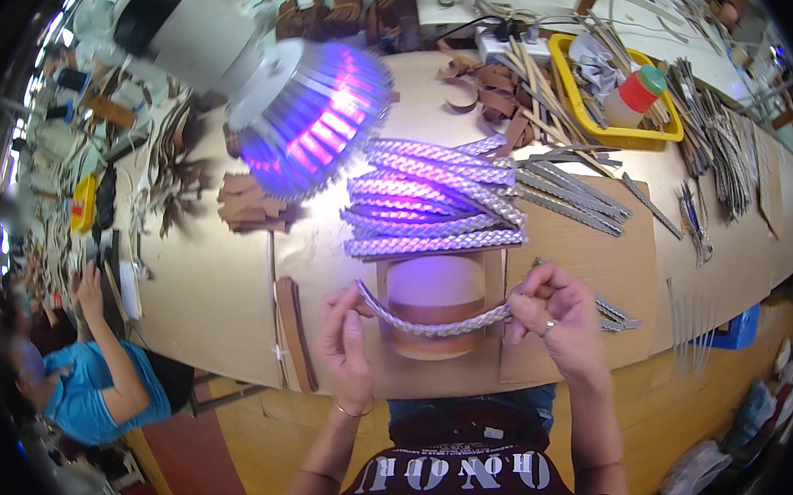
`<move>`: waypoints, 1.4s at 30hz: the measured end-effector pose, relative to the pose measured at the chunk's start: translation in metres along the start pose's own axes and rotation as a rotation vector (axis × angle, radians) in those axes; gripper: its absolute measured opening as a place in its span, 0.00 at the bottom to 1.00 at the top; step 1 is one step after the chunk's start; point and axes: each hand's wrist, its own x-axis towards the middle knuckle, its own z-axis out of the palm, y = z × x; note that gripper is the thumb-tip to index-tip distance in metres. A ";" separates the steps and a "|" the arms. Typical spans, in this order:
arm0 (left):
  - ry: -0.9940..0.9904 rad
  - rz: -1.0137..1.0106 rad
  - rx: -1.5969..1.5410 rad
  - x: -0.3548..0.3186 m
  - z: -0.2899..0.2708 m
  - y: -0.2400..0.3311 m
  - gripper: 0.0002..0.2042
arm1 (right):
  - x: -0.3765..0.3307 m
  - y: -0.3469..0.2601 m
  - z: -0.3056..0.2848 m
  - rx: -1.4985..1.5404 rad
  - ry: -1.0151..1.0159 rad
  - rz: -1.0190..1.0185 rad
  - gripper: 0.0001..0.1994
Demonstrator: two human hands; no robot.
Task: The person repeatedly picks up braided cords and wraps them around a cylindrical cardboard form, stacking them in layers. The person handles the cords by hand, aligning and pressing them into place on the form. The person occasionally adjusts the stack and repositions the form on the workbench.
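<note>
Between my two hands a silvery braided strap (437, 328) sags in a shallow curve. My left hand (349, 341) pinches one end of it, and my right hand (557, 316), with a ring on a finger, grips the other. Under the strap stands a rounded tan block (435, 292) with a brown band round it. Just beyond the block lies a stack of similar braided straps (436, 204), lit purple by a large finned lamp (309, 117) above. Part of a grey braided strip (614, 313) shows beside my right hand.
Brown leather strips (294, 332) lie left of the block. Grey braided strips (575, 196) rest on cardboard at right. A yellow tray (625, 130) holds a bottle (634, 97) with a green cap. A co-worker in a blue top (106, 393) sits at far left.
</note>
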 end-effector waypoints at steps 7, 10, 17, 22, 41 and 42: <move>0.051 0.094 0.116 0.009 -0.015 0.018 0.14 | 0.045 -0.046 0.021 -0.153 0.065 -0.488 0.12; -0.089 -0.001 0.229 0.001 -0.011 0.013 0.12 | 0.063 -0.041 0.018 -0.575 0.385 -0.476 0.14; -0.174 -0.146 0.207 0.006 -0.007 -0.010 0.07 | -0.001 -0.014 -0.055 -1.201 0.553 -0.478 0.13; -0.290 -0.187 0.071 0.024 -0.011 -0.014 0.03 | -0.023 0.005 -0.087 -1.445 0.459 -0.262 0.12; -0.175 0.473 0.239 0.001 0.022 0.053 0.17 | -0.016 -0.021 -0.059 -1.456 0.325 -0.655 0.11; -0.258 0.461 0.293 0.005 0.031 0.062 0.20 | -0.015 -0.025 -0.053 -1.456 0.315 -0.687 0.10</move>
